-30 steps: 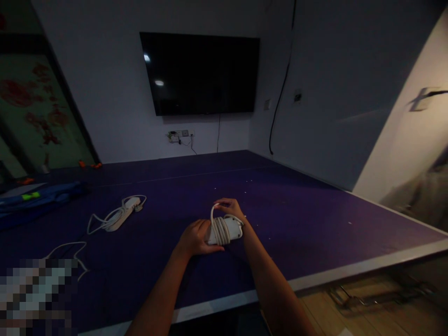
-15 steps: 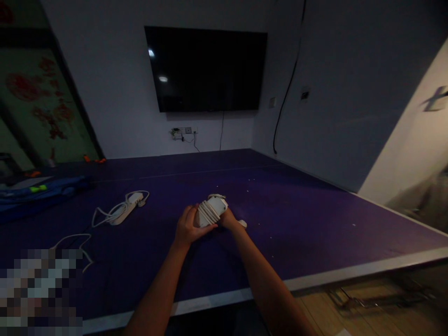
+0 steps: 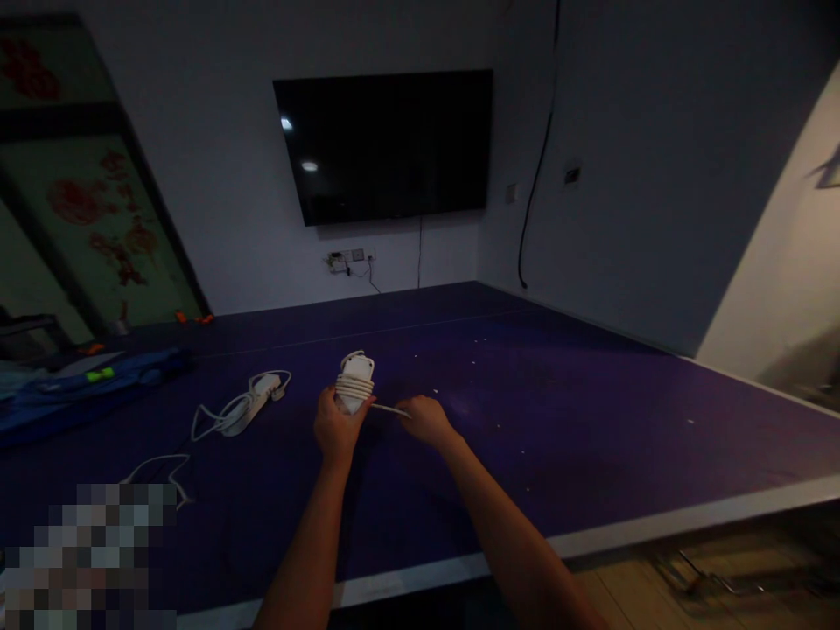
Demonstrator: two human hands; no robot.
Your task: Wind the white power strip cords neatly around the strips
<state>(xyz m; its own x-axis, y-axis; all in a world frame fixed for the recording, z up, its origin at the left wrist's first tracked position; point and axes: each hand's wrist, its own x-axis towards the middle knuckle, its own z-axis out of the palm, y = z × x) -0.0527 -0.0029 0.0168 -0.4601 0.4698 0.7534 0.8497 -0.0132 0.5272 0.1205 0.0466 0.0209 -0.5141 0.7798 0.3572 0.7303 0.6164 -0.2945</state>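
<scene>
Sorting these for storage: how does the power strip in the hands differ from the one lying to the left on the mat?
The held power strip has its cord wound tightly around it; the loose power strip has cord sprawled beside it. The left hand holds one upright; the other lies flat. Both are white.

No readable text anywhere I can see: power strip (image 3: 355,381) in my left hand (image 3: 336,429) shows no legible label (too dim), TV (image 3: 387,144) screen is dark.
</scene>
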